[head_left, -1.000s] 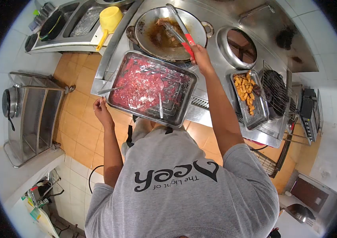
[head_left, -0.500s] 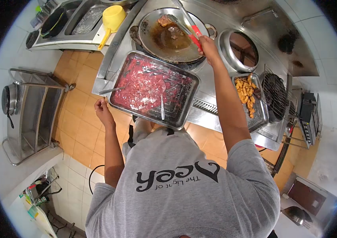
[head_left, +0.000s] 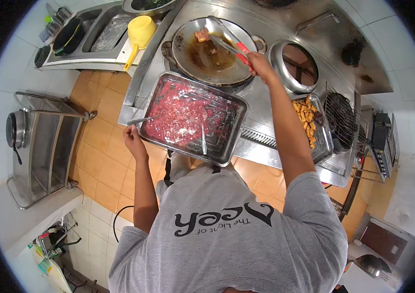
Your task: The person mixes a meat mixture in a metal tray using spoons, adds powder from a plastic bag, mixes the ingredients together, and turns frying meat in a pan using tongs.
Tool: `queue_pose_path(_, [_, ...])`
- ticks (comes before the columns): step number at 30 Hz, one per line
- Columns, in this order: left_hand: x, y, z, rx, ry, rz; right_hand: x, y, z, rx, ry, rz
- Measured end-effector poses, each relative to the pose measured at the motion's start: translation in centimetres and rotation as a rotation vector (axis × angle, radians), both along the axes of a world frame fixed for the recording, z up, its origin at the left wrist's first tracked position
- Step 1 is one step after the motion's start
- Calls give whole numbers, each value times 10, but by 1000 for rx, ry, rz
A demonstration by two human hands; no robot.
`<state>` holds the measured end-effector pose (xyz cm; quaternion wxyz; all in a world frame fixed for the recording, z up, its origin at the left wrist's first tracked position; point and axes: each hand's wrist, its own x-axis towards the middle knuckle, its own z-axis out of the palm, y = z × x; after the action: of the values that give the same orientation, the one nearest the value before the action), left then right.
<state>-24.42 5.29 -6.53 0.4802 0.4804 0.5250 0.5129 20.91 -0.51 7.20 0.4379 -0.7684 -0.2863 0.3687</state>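
Observation:
My right hand grips the red handles of metal tongs, whose tips reach into a large wok. Dark oil lies in the wok, with a browned piece of food near the far left of the oil. My left hand has its fingers curled together, with nothing visible in them, just left of a metal tray. Pink-red, wet-looking food covers much of this tray. A utensil handle sticks out over its left edge near my fingertips, and a spoon lies inside it.
Right of the wok is a round metal-rimmed opening. Beyond my right forearm, a smaller tray holds golden-brown pieces, beside a wire rack. At the upper left are a yellow dipper and sinks. A metal cart stands left.
The tongs have shifted right, away from the food at the wok's far left, which now shows more clearly. My left hand has come closer to the utensil handle. The view has shifted slightly.

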Motion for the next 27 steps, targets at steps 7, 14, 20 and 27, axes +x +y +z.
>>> queue_pose_path(7, [3,-1,16,-106,-21,15,3,-20,43,-22,5,58])
queue_pose_path(14, [2,4,9,-42,-11,-1,-2,5,17,-49,-116,110])
queue_pose_path(20, [5,11,15,-27,-55,-65,-13,-29,36,-196,-247,158])
queue_pose_path(27, [4,11,36,-75,-7,-245,-23,-56,26,-16,-82,-10])
